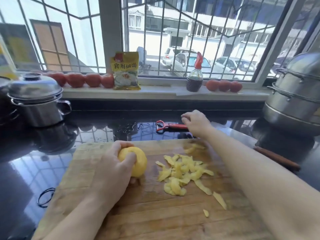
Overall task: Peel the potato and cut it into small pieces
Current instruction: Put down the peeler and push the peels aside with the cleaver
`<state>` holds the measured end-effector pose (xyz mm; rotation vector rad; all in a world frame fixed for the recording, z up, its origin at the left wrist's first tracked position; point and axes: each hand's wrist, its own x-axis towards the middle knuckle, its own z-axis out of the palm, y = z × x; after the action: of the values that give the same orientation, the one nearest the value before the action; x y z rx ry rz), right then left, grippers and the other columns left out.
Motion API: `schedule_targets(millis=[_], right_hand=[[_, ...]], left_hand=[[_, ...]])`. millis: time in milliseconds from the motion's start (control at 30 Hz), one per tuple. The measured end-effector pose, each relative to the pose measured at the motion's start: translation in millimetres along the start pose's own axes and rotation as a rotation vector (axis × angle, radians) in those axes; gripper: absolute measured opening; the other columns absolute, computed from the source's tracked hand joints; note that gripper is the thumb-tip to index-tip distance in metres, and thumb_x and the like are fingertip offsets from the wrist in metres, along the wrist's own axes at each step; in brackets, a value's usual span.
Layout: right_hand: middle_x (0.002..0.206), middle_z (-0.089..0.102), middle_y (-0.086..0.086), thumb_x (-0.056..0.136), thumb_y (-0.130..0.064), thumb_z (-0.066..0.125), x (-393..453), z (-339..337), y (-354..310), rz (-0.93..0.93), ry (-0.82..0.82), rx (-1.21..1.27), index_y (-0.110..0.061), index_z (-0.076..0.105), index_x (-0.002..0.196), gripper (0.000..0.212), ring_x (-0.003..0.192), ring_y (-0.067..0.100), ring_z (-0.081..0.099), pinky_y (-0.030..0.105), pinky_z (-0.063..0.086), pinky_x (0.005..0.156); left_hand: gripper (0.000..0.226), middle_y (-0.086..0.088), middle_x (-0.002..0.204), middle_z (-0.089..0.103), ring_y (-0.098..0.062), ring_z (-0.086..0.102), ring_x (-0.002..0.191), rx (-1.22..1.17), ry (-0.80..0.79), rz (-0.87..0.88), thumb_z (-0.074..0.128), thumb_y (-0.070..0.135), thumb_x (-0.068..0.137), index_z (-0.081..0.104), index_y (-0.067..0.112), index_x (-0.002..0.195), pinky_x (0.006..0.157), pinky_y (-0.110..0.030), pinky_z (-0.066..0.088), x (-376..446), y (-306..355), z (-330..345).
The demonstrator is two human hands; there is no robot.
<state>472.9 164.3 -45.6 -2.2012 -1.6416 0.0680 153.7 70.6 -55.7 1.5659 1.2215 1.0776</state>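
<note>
A peeled yellow potato [136, 163] rests on the wooden cutting board [149, 213], and my left hand [110, 172] grips it from the left with curled fingers. A pile of yellow potato peels [183, 175] lies on the board to the right of the potato. Beyond the board, a red-handled peeler [166, 126] lies on the dark counter. My right hand [195, 122] hovers over the peeler's handle end with relaxed fingers; I cannot tell if it touches the handle.
A lidded steel pot [36, 101] stands at the left, a stacked steel steamer [294, 96] at the right. A wooden handle [277, 158] lies on the counter right of the board. Tomatoes [81, 80], a yellow packet [126, 71] and a dark bottle [194, 78] line the windowsill.
</note>
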Motion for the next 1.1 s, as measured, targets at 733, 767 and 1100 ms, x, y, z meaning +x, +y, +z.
schedule_targets(millis=[733, 767, 1100], right_hand=[[0.107, 0.067, 0.014, 0.105, -0.027, 0.040, -156, -129, 73, 0.104, 0.180, -0.525, -0.013, 0.063, 0.106, 0.027, 0.097, 0.039, 0.065, 0.038, 0.045, 0.070], [0.106, 0.067, 0.013, 0.106, -0.029, 0.040, -165, -132, 61, 0.083, 0.166, -0.526, -0.014, 0.062, 0.106, 0.027, 0.095, 0.039, 0.065, 0.037, 0.042, 0.068], [0.100, 0.069, 0.002, 0.105, -0.029, 0.042, -272, -103, -11, -0.035, 0.054, -0.471, -0.021, 0.061, 0.100, 0.020, 0.088, 0.028, 0.069, 0.033, 0.041, 0.063]], left_hand=[[0.023, -0.024, 0.104, 0.065, -0.034, 0.067, 0.062, -0.047, 0.025, 0.005, 0.055, 0.007, 0.093, 0.068, 0.023, 0.103, 0.037, -0.022, 0.044, -12, 11, -1], [0.022, -0.023, 0.107, 0.064, -0.036, 0.066, 0.067, -0.091, 0.024, -0.011, 0.056, 0.009, 0.092, 0.068, 0.024, 0.103, 0.037, -0.023, 0.045, -13, 12, -3], [0.015, -0.019, 0.084, 0.058, -0.021, 0.054, 0.046, -0.429, 0.138, -0.143, 0.045, 0.014, 0.100, 0.061, 0.014, 0.102, 0.042, -0.028, 0.039, -63, 24, -55]])
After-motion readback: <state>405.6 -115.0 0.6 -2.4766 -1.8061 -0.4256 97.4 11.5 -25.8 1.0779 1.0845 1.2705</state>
